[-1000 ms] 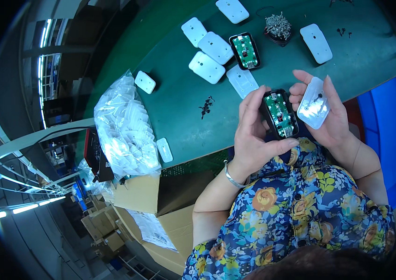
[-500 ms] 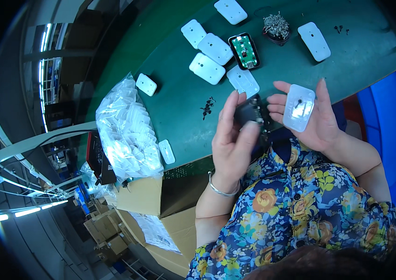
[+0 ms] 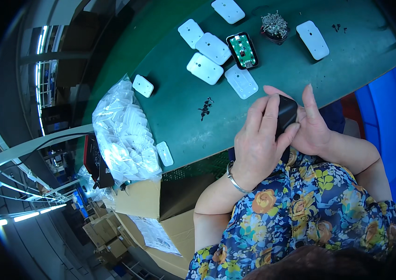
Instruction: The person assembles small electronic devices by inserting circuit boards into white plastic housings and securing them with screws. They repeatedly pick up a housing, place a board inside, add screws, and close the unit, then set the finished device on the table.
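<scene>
My left hand (image 3: 259, 140) grips a black plastic case (image 3: 286, 113), its fingers over the near side and its thumb along the lower edge. Beneath and beside the case, my right hand (image 3: 318, 128) cups it against the palm, thumb raised and a fingertip showing past the far end. The white cover is out of sight, and what lies between case and palm is hidden. Beyond my hands, a clear-white cover (image 3: 241, 82) lies on the green table (image 3: 184, 128). Touching its far end is an open black case with a green circuit board (image 3: 243, 50).
Several white covers (image 3: 213, 48) lie farther back. A dark pot of screws (image 3: 274, 28) stands beside another white cover (image 3: 312, 40). Small black parts (image 3: 205, 108) lie loose. A clear bag of white covers (image 3: 125, 133) is at the left, above a cardboard box (image 3: 139, 198). Blue bins (image 3: 387, 116) stand right.
My left hand has moved right with the black case, turning its board side away and bringing it onto my right palm. The white cover there has gone from sight.
</scene>
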A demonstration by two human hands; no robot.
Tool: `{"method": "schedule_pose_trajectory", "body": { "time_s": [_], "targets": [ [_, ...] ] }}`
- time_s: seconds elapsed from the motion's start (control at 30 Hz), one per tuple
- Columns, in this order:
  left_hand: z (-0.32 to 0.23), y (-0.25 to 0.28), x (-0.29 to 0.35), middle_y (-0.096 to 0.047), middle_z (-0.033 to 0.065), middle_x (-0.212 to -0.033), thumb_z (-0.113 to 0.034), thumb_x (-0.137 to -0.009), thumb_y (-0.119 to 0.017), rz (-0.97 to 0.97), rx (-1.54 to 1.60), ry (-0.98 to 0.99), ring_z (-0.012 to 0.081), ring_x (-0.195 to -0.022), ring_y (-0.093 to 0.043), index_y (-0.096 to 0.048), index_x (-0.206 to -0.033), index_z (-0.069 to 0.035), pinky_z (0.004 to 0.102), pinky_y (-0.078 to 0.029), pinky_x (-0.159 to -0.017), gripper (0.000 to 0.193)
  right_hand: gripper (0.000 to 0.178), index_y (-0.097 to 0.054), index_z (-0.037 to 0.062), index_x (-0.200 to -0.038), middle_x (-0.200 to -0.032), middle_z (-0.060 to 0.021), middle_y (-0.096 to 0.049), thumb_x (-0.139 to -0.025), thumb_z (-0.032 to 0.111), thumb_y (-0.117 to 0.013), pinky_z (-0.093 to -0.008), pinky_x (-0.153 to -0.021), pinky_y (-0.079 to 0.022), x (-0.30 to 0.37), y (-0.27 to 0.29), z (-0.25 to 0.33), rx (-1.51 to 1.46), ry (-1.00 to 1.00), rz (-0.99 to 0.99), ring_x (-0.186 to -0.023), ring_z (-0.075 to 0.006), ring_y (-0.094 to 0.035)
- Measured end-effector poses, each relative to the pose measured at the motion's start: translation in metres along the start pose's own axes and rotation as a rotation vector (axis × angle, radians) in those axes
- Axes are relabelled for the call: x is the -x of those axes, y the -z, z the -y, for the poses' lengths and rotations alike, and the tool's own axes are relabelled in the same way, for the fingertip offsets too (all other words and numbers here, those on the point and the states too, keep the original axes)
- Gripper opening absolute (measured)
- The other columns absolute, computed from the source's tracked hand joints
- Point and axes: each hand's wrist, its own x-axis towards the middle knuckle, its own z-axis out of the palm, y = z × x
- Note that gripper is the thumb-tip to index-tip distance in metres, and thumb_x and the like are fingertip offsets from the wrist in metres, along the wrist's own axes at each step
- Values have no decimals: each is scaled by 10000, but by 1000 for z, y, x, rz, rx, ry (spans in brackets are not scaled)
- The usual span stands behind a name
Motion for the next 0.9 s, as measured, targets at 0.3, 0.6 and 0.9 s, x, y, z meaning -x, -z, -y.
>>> {"method": "schedule_pose_trajectory", "body": {
  "time_s": [0.3,0.6,0.9],
  "targets": [
    [8,10,2,-531,177,-1107,-233,-621,-791,152,-65,5,319,-891,-596,-383,-1280,33,345,-502,-753,819,753,-126,58,-1391,-1280,-112,-400,-885,609,-207,-349,-997,-343,1,-4,1,184,-38,-77,-1200,-200,-403],
    [21,13,12,-477,129,-1217,52,-834,-497,61,1182,384,162,-1054,-521,-132,-1411,-54,276,-444,-857,691,568,-75,-23,-1401,-1393,-186,-245,-955,219,-333,-334,-1048,-210,5,-11,12,1217,311,212,-1279,-254,-283],
    [25,-5,21,-488,79,-1151,15,-852,-508,-77,1212,343,117,-994,-511,-283,-1344,-5,252,-433,-828,541,531,-101,-49,-1384,-1323,-242,-294,-936,151,-305,-364,-1019,-259,8,-9,-1,1334,374,168,-1221,-326,-341]
  ]
}}
